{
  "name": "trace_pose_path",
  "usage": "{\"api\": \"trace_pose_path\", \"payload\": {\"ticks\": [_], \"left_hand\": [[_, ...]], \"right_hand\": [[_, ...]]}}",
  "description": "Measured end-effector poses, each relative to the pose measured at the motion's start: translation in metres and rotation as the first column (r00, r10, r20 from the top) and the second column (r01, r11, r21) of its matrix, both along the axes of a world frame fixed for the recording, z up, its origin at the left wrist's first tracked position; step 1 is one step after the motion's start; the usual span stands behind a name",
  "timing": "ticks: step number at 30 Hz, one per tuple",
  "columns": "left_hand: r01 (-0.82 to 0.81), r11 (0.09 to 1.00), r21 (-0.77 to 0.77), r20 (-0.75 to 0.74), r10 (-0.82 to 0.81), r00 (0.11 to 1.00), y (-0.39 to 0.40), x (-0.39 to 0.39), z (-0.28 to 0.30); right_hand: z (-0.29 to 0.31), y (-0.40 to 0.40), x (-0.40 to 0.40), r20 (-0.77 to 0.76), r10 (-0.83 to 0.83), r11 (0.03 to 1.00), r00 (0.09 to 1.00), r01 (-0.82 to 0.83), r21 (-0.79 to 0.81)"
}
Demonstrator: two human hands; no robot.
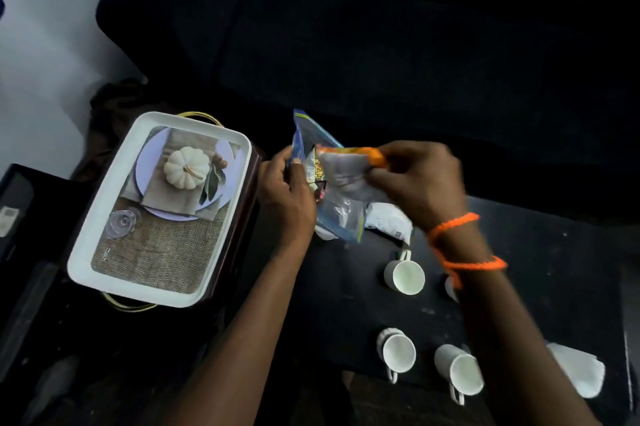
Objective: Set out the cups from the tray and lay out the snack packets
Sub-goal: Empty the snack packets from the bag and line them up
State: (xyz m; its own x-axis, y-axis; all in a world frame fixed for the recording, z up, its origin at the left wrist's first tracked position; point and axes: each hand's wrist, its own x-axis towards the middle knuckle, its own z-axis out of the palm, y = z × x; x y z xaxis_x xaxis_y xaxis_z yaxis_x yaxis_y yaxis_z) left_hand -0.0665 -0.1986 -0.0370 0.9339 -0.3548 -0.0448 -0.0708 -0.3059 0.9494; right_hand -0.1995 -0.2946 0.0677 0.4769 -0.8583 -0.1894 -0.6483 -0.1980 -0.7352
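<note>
A clear zip bag (341,214) of snack packets is held above the dark table (540,252), gripped at its edge by the left hand (287,190). An orange-topped packet (349,167) is pinched by the right hand (419,180). Three white cups (404,276) stand on the table; the tray (104,225) sits to the left.

A dark sofa (381,45) fills the upper part of the view, with a pale wall (45,27) to its left. Below it stands a black table (540,287), its top scuffed with pale specks. At the left edge sits a black box (20,204) bearing a small white label. A brown cloth (114,107) lies crumpled near the sofa's corner — dim, its edges hard to make out.
</note>
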Motion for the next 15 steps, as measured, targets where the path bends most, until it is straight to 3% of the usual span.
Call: {"api": "trace_pose_path", "payload": {"ticks": [3, 6, 9, 12, 13, 15], "left_hand": [[0.006, 1.000, 0.004, -0.028, -0.006, 1.000, -0.002, 0.000, 0.001], [0.044, 0.999, 0.005, -0.027, -0.044, 0.999, -0.002, -0.007, 0.000], [0.071, 0.997, 0.014, -0.025, -0.070, 0.997, 0.000, -0.012, -0.004], [0.059, 0.998, 0.010, -0.020, -0.059, 0.998, 0.003, -0.012, -0.006], [0.062, 0.998, 0.006, -0.016, -0.062, 0.998, 0.004, -0.011, -0.007], [0.079, 0.997, 0.002, -0.015, -0.078, 0.997, 0.006, -0.010, -0.007]], "right_hand": [[0.006, -0.017, -0.062, 0.223, -0.324, 0.904, 0.920, 0.231, 0.361], [-0.037, -0.038, -0.107, 0.085, -0.625, 0.640, 0.776, 0.446, 0.626], [-0.095, -0.053, -0.134, -0.051, -0.683, 0.445, 0.728, 0.471, 0.762], [-0.139, -0.052, -0.154, -0.188, -0.700, 0.299, 0.689, 0.523, 0.798], [-0.147, -0.050, -0.159, -0.244, -0.675, 0.303, 0.696, 0.564, 0.768], [-0.150, -0.052, -0.168, -0.383, -0.589, 0.490, 0.712, 0.691, 0.531]]}}
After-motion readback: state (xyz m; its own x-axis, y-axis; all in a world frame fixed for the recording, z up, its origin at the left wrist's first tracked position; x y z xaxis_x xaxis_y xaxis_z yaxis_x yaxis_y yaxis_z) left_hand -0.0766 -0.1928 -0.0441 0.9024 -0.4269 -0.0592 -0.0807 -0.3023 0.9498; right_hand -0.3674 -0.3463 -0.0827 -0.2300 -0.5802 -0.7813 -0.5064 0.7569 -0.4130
